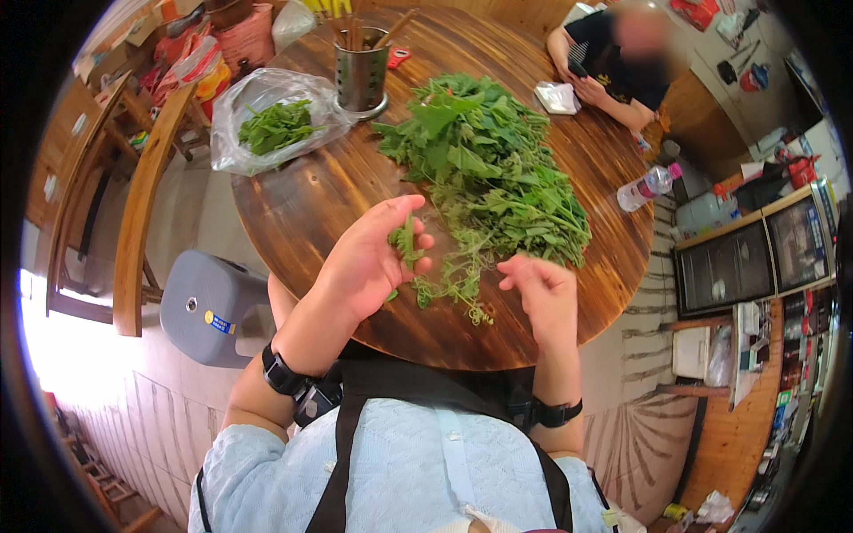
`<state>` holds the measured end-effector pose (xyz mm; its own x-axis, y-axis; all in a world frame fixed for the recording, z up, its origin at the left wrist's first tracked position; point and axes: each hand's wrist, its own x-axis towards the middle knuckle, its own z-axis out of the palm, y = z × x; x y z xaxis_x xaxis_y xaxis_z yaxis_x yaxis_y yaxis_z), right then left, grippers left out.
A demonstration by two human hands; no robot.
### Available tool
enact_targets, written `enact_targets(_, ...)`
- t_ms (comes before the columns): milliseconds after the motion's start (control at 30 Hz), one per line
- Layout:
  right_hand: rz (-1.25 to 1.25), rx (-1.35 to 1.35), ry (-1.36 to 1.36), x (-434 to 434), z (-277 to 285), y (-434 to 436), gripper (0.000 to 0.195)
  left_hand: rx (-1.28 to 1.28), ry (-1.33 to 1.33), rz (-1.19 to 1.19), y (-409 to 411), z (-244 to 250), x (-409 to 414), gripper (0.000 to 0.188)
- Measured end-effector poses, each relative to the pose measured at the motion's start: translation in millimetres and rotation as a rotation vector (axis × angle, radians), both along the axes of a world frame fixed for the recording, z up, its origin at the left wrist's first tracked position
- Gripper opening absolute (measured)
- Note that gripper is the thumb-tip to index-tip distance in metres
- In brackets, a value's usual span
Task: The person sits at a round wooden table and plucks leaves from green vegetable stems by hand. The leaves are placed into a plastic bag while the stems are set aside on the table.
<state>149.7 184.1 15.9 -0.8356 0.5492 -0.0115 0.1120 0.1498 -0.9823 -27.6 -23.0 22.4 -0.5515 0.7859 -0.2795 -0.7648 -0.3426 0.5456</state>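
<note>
A large heap of leafy vine greens [486, 153], seemingly squash shoots, lies on the round wooden table [293, 213] in front of me. Loose curly tendrils [466, 273] trail from its near side between my hands. My left hand [373, 260], palm turned inward, holds a small green sprig [405, 243] against its fingers. Over the near right end of the heap, my right hand [543, 293] has its fingers curled in, and nothing shows in them. Farther left, a clear plastic bag [230, 143] lies spread at the table edge with plucked green leaves [280, 126] in it.
A perforated metal holder [360, 76] with chopsticks stands beside the bag, near a red tool [398, 58]. At the right edge is a plastic bottle [646, 188]. Across the table a person [600, 66] holds a phone by a white packet [557, 98]. A grey stool [200, 300] stands left.
</note>
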Motion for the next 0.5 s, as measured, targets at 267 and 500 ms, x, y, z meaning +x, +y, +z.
enact_targets(267, -0.002, -1.131, 0.541, -18.3, 20.4, -8.4, 0.075, -0.17, 0.645, -0.167, 50.5, 11.3, 38.8, 0.017)
enact_targets(500, 0.001, -0.964, 0.597, -19.5, 23.8, -24.4, 0.081, -0.188, 1.502, 0.141, 86.1, -10.7, 48.7, 0.02)
